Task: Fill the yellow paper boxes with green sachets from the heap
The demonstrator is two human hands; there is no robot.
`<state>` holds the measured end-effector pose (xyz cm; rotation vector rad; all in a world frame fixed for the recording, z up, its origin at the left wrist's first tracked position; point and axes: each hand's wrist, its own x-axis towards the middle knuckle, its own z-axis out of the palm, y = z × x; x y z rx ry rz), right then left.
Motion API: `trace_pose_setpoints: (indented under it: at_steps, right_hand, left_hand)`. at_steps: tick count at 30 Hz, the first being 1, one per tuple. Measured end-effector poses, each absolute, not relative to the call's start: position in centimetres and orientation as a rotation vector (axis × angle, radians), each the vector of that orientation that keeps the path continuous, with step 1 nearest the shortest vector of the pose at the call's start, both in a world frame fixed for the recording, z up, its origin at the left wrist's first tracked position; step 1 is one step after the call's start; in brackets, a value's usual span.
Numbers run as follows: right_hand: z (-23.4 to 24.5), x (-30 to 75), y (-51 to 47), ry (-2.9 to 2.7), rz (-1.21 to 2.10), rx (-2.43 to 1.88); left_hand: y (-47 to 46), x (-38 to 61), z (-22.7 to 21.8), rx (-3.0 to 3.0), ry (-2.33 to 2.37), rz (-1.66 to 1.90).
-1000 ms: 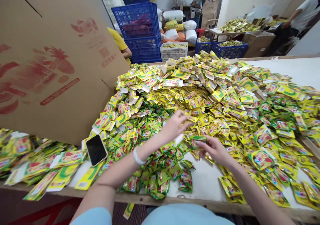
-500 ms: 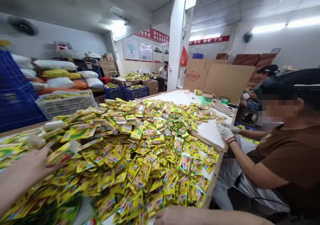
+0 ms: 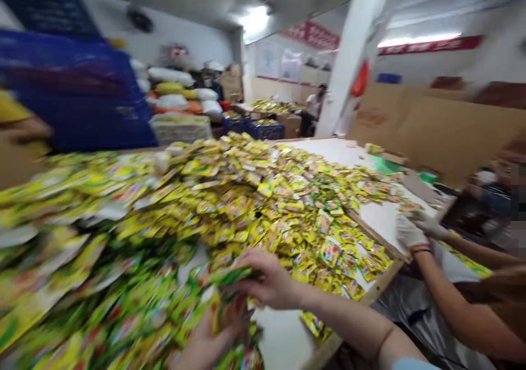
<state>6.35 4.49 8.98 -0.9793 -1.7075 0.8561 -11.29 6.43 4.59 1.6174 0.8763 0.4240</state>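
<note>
A big heap of small yellow and green sachets (image 3: 263, 194) covers the white table (image 3: 370, 216). My right hand (image 3: 269, 279) is at the near side of the heap, its fingers curled on a small bunch of green sachets (image 3: 230, 275). My left hand (image 3: 201, 345) is just below, at the bottom edge, under and against more green sachets; its fingers are smeared and partly hidden. The whole view is blurred by motion.
To my right, a person's white-gloved hands (image 3: 411, 230) rest at the table's corner. Brown cardboard sheets (image 3: 447, 129) stand behind. Blue crates (image 3: 82, 96), a white crate (image 3: 181, 129), stacked sacks (image 3: 176, 87) and a white pillar (image 3: 349, 68) are at the back.
The view has swung right and then partly back left. My hands have come together at the near edge on green sachets. The gloved person's hands stay at the table corner.
</note>
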Motion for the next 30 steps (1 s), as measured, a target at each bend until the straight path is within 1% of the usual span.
trace_pose_setpoints:
  at_steps: [2, 4, 6, 9, 11, 13, 15, 17, 20, 23, 26, 30]
  right_hand:
    - [11.1, 8.6, 2.2, -1.795, 0.891, -1.031]
    - [12.0, 11.1, 0.8, -1.901, 0.959, -1.064]
    - [11.8, 12.9, 0.0, -2.017, 0.999, -1.097]
    - [10.6, 14.2, -0.7, -2.168, 0.864, -1.162]
    - [10.1, 14.5, -0.7, -2.224, 0.816, -1.176]
    - [9.9, 14.8, -0.5, -2.233, 0.851, -1.186]
    - [9.9, 15.0, -0.2, -2.215, 0.854, -1.181]
    - [9.8, 15.4, -0.1, -2.132, 0.821, -1.162]
    - [8.9, 16.1, -0.7, -1.753, 0.805, -1.159]
    - [7.1, 16.3, -1.9, -1.389, 0.902, -1.116]
    - [5.7, 15.0, -2.7, -1.438, 0.977, -1.021]
    - [5.8, 12.9, -2.5, -1.612, 0.848, -0.970]
  left_hand:
    - [3.0, -9.7, 4.8, 1.485, 0.954, 0.508]
    - [0.6, -8.3, 5.7, 1.402, 0.940, 0.567]
    - [-0.6, -7.1, 6.3, 1.360, 0.904, 0.578]
    - [-1.0, -6.3, 6.0, 1.333, 0.879, 0.531]
    - [-1.1, -6.4, 5.6, 1.318, 0.803, 0.444]
    - [-1.4, -6.7, 5.5, 1.258, 0.663, 0.311]
    - [-1.8, -6.9, 5.8, 1.178, 0.575, 0.227]
    - [-2.1, -7.0, 6.3, 1.127, 0.605, 0.281]
    - [-2.1, -7.0, 6.4, 1.098, 0.672, 0.438]
    - [-1.8, -6.8, 6.4, 1.069, 0.683, 0.477]
    - [-1.9, -6.1, 6.5, 1.040, 0.740, 0.469]
    - [-2.5, -5.4, 6.6, 1.082, 0.767, 0.480]
